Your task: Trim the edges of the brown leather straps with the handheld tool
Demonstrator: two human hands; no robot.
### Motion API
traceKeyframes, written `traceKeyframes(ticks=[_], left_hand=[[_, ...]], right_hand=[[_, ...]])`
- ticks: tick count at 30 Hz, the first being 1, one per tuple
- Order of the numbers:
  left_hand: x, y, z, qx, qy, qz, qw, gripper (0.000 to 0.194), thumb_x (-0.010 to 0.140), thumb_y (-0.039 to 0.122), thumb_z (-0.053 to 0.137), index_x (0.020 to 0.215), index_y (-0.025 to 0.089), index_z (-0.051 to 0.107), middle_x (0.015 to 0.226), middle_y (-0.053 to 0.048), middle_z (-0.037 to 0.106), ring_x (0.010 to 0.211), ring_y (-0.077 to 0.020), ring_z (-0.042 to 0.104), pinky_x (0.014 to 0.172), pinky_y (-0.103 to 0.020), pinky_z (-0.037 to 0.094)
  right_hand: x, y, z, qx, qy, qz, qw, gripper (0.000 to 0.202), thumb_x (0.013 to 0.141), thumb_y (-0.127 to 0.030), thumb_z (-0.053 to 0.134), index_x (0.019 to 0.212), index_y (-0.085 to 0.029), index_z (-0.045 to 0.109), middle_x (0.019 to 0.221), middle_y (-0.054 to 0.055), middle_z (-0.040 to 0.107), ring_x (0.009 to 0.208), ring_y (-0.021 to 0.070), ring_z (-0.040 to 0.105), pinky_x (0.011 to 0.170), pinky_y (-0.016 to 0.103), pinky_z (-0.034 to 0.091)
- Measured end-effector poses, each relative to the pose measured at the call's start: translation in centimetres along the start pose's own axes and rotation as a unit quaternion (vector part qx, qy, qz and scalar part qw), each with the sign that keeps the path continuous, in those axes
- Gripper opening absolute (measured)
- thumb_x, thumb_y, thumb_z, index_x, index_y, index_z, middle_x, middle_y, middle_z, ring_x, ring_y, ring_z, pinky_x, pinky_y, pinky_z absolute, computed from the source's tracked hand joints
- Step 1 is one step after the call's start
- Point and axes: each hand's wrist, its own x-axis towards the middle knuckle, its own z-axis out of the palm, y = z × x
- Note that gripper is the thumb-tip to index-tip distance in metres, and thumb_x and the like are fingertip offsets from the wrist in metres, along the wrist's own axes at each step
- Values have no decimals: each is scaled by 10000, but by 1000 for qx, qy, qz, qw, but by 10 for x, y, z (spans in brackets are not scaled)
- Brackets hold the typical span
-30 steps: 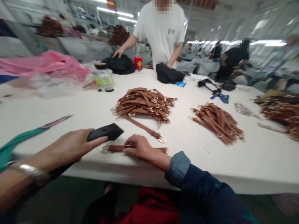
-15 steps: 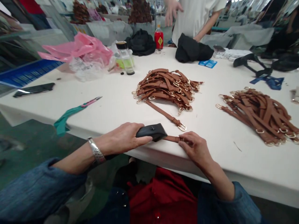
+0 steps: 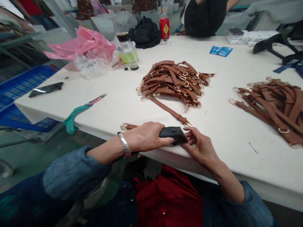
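My left hand (image 3: 148, 137) is wrapped round a black tool (image 3: 174, 135) at the table's front edge. A brown strap with a gold buckle (image 3: 129, 126) sticks out to the left from behind that hand. My right hand (image 3: 201, 143) is at the tool's right end, fingers curled and close together; what they pinch is too small to make out. Just beyond my hands, a single brown strap (image 3: 167, 109) runs out of a heap of brown straps (image 3: 172, 82) with gold buckles and rings.
A second strap heap (image 3: 276, 107) lies at right. Scissors with green cloth (image 3: 78, 113), a phone (image 3: 46, 89), a pink bag (image 3: 87, 42), a glass jar (image 3: 129, 52) and a red bottle (image 3: 164, 25) are on the table (image 3: 227, 126). Behind it, a person holds something black (image 3: 204, 17).
My left hand and the tool have moved right, close to my right hand. A strap end with a buckle now shows at left. The person opposite has lifted the black item. The view has shifted.
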Motion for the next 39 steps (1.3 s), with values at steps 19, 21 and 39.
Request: traceKeyframes(ticks=[19, 21, 39], left_hand=[[-1, -5, 15, -8, 51, 16, 999, 480, 794, 599, 419, 874, 170, 618, 797, -79, 657, 698, -210, 590, 603, -297, 378], [2, -9, 14, -9, 72, 0, 997, 473, 791, 584, 427, 889, 164, 623, 813, -82, 659, 695, -203, 587, 587, -288, 370], [11, -7, 18, -30, 110, -20, 993, 477, 777, 597, 441, 889, 172, 627, 814, -73, 664, 703, -202, 580, 587, -285, 367]], right_hand=[[2, 0, 1, 1, 14, 20, 1000, 470, 698, -164, 604, 1160, -176, 516, 861, 35, 633, 633, 100, 576, 639, 239, 514], [2, 0, 2, 0, 11, 25, 1000, 484, 697, -173, 606, 1171, -177, 508, 854, 32, 629, 617, 97, 571, 637, 244, 516], [3, 1, 3, 21, 10, 42, 999, 516, 677, -178, 618, 1176, -190, 490, 829, 11, 611, 613, 97, 560, 607, 237, 508]])
